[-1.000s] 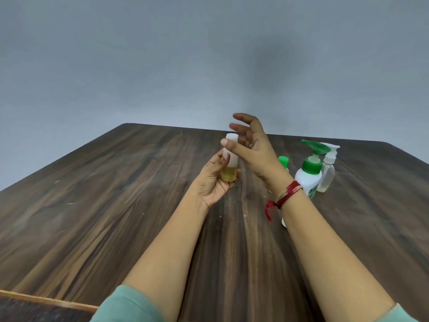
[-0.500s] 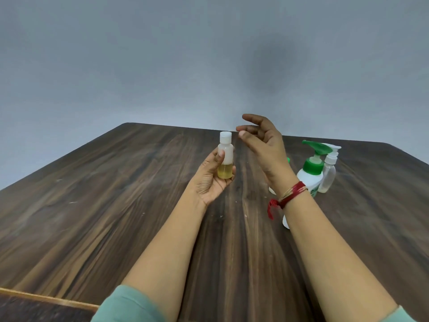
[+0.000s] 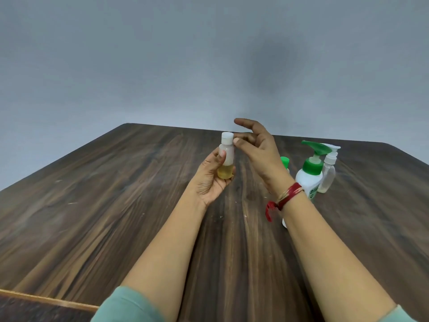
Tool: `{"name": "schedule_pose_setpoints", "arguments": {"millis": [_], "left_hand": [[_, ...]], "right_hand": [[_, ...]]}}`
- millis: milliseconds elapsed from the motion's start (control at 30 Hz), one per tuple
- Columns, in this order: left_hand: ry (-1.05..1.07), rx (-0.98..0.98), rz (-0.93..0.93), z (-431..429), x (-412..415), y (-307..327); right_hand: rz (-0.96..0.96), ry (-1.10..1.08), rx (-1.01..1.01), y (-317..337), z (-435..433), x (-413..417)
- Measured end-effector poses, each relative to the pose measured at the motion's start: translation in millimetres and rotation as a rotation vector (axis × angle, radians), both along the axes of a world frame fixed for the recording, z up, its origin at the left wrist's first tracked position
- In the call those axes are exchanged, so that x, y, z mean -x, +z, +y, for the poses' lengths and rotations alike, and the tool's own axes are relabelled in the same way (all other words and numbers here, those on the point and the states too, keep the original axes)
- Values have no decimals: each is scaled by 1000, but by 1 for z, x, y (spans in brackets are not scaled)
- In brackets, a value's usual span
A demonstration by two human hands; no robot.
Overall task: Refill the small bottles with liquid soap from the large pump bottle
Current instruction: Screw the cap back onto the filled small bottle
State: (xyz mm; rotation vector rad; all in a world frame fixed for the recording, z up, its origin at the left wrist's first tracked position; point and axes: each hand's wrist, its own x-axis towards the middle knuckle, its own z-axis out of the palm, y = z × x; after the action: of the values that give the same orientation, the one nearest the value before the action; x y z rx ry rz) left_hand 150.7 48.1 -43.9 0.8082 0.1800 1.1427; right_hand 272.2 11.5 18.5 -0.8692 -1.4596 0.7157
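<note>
Above the wooden table (image 3: 116, 205), the left hand (image 3: 210, 180) gripped a small, light, likely slick plastic bottle (image 3: 226, 159) (a third full of yellow soap) around its body, the empty right hand (image 3: 257, 149) spread beside its cap (image 3: 227, 138).

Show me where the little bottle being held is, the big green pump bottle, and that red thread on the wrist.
small bottle (image 3: 226, 159): head view, on its clear body above the yellow liquid.
large pump bottle (image 3: 308, 181): head view, on its white body.
red thread (image 3: 287, 196): head view, on the band around the right wrist.
</note>
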Motion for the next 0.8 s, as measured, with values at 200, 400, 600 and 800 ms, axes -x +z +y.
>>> {"name": "schedule_pose_setpoints", "arguments": {"millis": [200,400,600,800], "left_hand": [[-79,-40,45,-5,1,1],[-81,-73,61,-3,2,1],[-57,-42,22,0,4,-1],[-162,-3,7,-1,6,-1]], "right_hand": [[-50,141,71,-2,4,-11],[-100,177,74,-2,3,-13],[22,85,69,-8,7,2],[-47,196,170,-7,3,2]]}}
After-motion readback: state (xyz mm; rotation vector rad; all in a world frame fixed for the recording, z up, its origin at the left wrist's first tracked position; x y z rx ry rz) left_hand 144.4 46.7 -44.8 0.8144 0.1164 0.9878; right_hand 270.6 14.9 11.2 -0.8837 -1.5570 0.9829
